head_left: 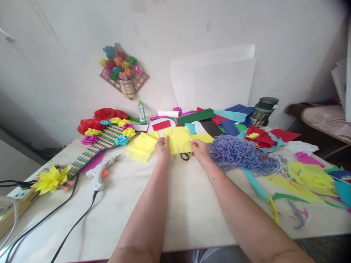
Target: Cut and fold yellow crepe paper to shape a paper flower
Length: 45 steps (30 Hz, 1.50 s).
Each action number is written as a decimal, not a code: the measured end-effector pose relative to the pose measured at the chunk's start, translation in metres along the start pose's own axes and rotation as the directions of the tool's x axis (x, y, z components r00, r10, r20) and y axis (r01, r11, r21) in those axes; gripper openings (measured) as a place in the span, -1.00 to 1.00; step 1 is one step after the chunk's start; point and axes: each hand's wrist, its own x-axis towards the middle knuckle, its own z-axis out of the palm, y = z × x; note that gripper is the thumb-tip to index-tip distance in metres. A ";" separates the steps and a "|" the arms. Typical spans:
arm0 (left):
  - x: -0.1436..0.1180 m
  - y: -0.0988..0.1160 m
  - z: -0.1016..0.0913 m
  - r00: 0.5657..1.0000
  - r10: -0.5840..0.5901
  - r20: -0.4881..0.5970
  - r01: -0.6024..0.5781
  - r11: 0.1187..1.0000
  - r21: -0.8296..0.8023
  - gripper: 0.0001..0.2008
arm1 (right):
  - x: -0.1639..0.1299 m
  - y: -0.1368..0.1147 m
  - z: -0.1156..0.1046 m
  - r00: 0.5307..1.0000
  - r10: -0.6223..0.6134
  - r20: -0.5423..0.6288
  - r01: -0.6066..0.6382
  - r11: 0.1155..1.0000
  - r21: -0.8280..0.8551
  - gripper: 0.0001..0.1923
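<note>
White table with a faint marble-ish sheen, pushed up against a scuffed white wall. Hanging on the wall is a little slatted wooden plaque stuffed with crinkly paper flowers in every colour, and a couple of big white sheets lean against the wall further right.

Both hands are out over the middle of the table. The left hand and right hand each pinch a lower corner of a thin, slightly crumpled yellow tissue sheet, so both grips are closed on that paper, holding it just above the tabletop. More yellow squares lie flat just to its left. Black scissors poke out from under the sheet, between the hands.

Left side: a white glue gun with its black cord trailing to the table's near edge, and a long green-and-pink striped strip trimmed with ruffled paper rosettes. A green glue bottle stands at the back.

Right side: a tangled heap of lavender cord, then a messy pile of flat coloured paper in red, blue and green, plus yellow offcuts and a dark green roll.
</note>
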 end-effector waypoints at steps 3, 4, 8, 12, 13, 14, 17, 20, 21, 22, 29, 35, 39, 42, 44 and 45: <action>-0.002 0.002 0.002 0.999 -0.005 0.038 0.006 1.000 -0.023 -0.63 | -0.002 -0.005 -0.001 0.996 0.086 0.038 -0.090 0.988 0.125 -0.73; -0.003 0.002 0.003 0.999 -0.007 0.054 0.010 0.999 -0.042 -0.63 | -0.002 -0.006 -0.001 0.995 0.085 0.044 -0.091 0.982 0.163 -0.72; -0.006 0.001 0.005 0.993 -0.027 0.117 0.038 0.995 -0.091 -0.63 | -0.002 -0.007 0.000 1.000 -0.003 -0.004 0.004 0.982 0.190 -0.65; -0.008 0.003 0.005 0.991 -0.072 0.110 0.083 0.991 -0.104 -0.59 | 0.000 -0.003 -0.001 0.994 -0.055 -0.096 0.057 0.998 0.020 -0.53; -0.008 0.004 0.004 0.991 -0.085 0.105 0.096 0.990 -0.106 -0.59 | 0.000 -0.002 -0.001 0.992 -0.065 -0.105 0.065 0.998 -0.008 -0.52; -0.009 0.005 0.004 0.990 -0.097 0.106 0.109 0.988 -0.109 -0.59 | 0.000 -0.001 -0.002 0.991 -0.074 -0.108 0.072 0.997 -0.024 -0.52; -0.010 0.007 0.002 0.981 -0.126 0.144 0.148 0.976 -0.157 -0.63 | 0.001 -0.001 -0.002 0.990 -0.075 -0.122 0.073 0.997 -0.022 -0.53; -0.011 0.008 0.002 0.965 -0.134 0.223 0.185 0.957 -0.224 -0.71 | 0.000 -0.002 -0.002 0.989 -0.060 -0.138 0.061 0.998 0.005 -0.53; -0.011 0.008 0.002 0.962 -0.133 0.237 0.191 0.952 -0.238 -0.73 | 0.000 -0.002 -0.002 0.988 -0.060 -0.139 0.061 0.998 0.004 -0.54; -0.012 0.008 0.002 0.962 -0.129 0.241 0.189 0.951 -0.245 -0.75 | 0.000 -0.003 -0.002 0.988 -0.060 -0.139 0.061 0.998 -0.002 -0.54; -0.009 0.005 0.002 0.994 -0.088 0.069 0.093 0.992 -0.079 -0.63 | -0.002 -0.007 -0.001 0.992 -0.075 -0.103 0.067 0.995 -0.081 -0.54; -0.008 0.012 -0.004 0.997 -0.080 0.020 0.082 0.983 -0.166 -0.74 | 0.000 -0.003 -0.001 0.992 -0.090 -0.086 0.078 0.987 -0.141 -0.54; -0.001 0.014 -0.012 0.990 -0.104 -0.100 0.090 0.987 -0.137 -0.78 | 0.002 0.003 0.000 0.994 -0.097 -0.056 0.089 0.986 -0.138 -0.54; 0.008 0.012 -0.022 0.965 -0.083 -0.249 0.071 0.996 -0.056 -0.76 | 0.003 0.007 0.000 0.994 -0.100 -0.053 0.093 0.988 -0.126 -0.54; 0.013 0.012 -0.032 0.918 -0.054 -0.392 0.079 0.996 0.047 -0.75 | 0.004 0.009 0.001 0.993 -0.107 -0.053 0.099 0.986 -0.132 -0.54; 0.016 0.012 -0.037 0.890 -0.042 -0.455 0.098 0.990 0.100 -0.75 | 0.004 0.010 0.001 0.993 -0.109 -0.054 0.101 0.986 -0.136 -0.54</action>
